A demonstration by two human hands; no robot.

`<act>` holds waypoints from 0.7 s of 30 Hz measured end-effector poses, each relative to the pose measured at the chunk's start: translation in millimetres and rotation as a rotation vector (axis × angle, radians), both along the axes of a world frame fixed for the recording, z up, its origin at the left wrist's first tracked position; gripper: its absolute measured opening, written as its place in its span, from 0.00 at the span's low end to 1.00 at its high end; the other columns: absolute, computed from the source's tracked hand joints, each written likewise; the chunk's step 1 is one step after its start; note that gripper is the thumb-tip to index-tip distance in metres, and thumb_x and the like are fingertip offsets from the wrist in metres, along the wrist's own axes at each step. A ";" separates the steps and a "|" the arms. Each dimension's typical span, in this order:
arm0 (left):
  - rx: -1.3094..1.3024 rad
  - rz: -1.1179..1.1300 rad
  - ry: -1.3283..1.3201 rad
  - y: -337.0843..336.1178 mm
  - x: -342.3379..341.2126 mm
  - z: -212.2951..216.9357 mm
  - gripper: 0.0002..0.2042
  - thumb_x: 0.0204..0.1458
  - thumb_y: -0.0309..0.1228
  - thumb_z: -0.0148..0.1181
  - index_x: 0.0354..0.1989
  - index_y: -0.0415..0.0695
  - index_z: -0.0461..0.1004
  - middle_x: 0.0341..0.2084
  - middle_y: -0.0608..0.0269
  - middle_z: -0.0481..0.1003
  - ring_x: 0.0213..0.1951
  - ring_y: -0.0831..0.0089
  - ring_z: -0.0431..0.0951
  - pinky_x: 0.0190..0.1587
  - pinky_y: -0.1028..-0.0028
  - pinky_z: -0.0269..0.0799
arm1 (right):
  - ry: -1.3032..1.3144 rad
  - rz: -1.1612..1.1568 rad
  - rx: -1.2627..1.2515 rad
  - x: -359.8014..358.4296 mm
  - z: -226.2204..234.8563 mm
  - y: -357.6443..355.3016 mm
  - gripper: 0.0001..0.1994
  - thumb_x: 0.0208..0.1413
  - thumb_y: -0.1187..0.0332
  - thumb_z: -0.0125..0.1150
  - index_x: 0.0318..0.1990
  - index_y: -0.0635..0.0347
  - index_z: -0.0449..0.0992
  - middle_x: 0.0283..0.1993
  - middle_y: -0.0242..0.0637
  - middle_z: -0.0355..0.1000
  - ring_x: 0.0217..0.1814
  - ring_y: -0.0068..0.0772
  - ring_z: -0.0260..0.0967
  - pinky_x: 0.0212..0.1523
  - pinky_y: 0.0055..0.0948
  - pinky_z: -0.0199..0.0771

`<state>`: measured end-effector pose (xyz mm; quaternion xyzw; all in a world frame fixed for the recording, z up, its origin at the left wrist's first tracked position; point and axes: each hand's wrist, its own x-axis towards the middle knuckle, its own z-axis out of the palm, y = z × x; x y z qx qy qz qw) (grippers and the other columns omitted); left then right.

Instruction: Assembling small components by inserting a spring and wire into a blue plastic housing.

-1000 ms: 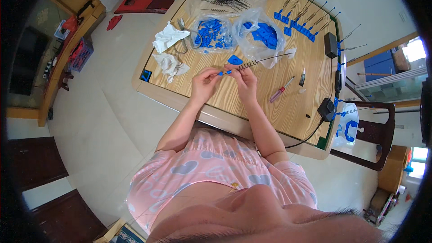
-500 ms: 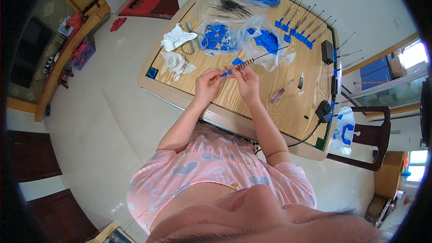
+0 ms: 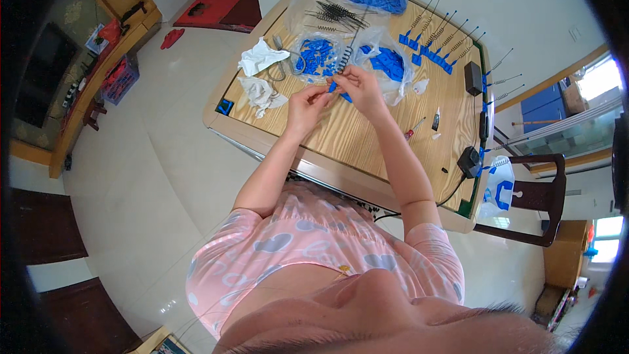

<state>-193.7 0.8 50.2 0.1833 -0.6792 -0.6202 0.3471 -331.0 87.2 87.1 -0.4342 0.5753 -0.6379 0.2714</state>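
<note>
Over the near middle of the table, a black wire with a coiled section [image 3: 344, 58] points up and away, a small blue piece [image 3: 333, 86] at its lower end. My left hand [image 3: 306, 109] is closed, thumb and fingertips pinching that blue piece. From the right, my right hand [image 3: 363, 92] closes on the wire's lower end just below the coil; its fingers partly hide the joint. Another flat blue piece [image 3: 346, 98] lies on the wood beneath my fingertips.
Beyond my hands lie a bag of small blue pieces [image 3: 317, 56], a bag of larger blue pieces [image 3: 385, 64] and loose coiled wires [image 3: 337, 13]. Crumpled white cloths [image 3: 262, 58] sit left. Right are a screwdriver [image 3: 411, 132], upright wires in blue blocks [image 3: 426, 51] and a black adapter [image 3: 470, 160].
The coiled wire has swung from pointing right to pointing up and away. My right hand has moved farther up the table and turned with it; my left hand has shifted slightly.
</note>
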 end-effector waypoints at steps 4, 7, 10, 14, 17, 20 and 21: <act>0.238 -0.101 -0.019 -2.8 -2.9 12.2 0.07 0.52 0.22 0.59 0.39 0.33 0.76 0.27 0.61 0.77 0.30 0.78 0.76 0.35 0.80 0.72 | -0.019 0.121 0.119 -12.6 22.3 1.4 0.07 0.56 0.71 0.58 0.37 0.68 0.74 0.36 0.35 0.75 0.37 0.22 0.73 0.37 0.22 0.74; 0.268 -0.159 0.021 -5.4 -4.9 17.7 0.09 0.53 0.24 0.59 0.40 0.33 0.76 0.29 0.61 0.78 0.30 0.78 0.76 0.35 0.79 0.72 | -0.026 0.125 0.152 -18.1 33.5 3.7 0.09 0.56 0.70 0.59 0.39 0.68 0.75 0.36 0.35 0.75 0.38 0.22 0.73 0.38 0.22 0.75; 0.288 -0.161 0.040 -5.1 -9.5 22.8 0.09 0.53 0.24 0.59 0.41 0.34 0.76 0.30 0.60 0.78 0.30 0.77 0.76 0.36 0.78 0.73 | 0.017 0.123 0.149 -20.3 40.6 0.4 0.08 0.57 0.71 0.58 0.40 0.68 0.74 0.37 0.34 0.74 0.37 0.21 0.72 0.37 0.21 0.74; 0.316 -0.175 0.065 -4.4 -11.7 28.9 0.09 0.53 0.25 0.59 0.41 0.34 0.76 0.31 0.60 0.78 0.30 0.77 0.77 0.36 0.78 0.73 | 0.001 0.107 0.145 -21.4 45.7 -0.7 0.09 0.55 0.70 0.60 0.39 0.68 0.75 0.36 0.36 0.75 0.38 0.23 0.73 0.39 0.24 0.76; 0.310 -0.205 0.089 -6.1 -11.9 31.4 0.09 0.54 0.25 0.58 0.41 0.34 0.76 0.31 0.59 0.78 0.30 0.77 0.77 0.36 0.77 0.74 | 0.029 0.091 0.147 -21.0 47.4 -2.0 0.09 0.55 0.70 0.60 0.38 0.68 0.75 0.36 0.37 0.75 0.38 0.23 0.73 0.39 0.24 0.76; 0.327 -0.223 0.106 -7.1 -13.0 30.9 0.09 0.54 0.25 0.58 0.42 0.35 0.75 0.31 0.60 0.78 0.30 0.77 0.76 0.36 0.77 0.74 | 0.074 0.084 0.139 -21.0 48.9 -2.7 0.09 0.55 0.70 0.60 0.37 0.69 0.75 0.36 0.37 0.75 0.38 0.24 0.73 0.39 0.24 0.75; 0.334 -0.218 0.093 -7.2 -13.2 31.3 0.09 0.54 0.25 0.59 0.42 0.35 0.75 0.31 0.60 0.78 0.30 0.77 0.76 0.36 0.77 0.74 | 0.092 0.080 0.145 -21.6 48.4 -3.4 0.09 0.54 0.70 0.60 0.37 0.69 0.75 0.35 0.37 0.75 0.37 0.24 0.73 0.39 0.24 0.75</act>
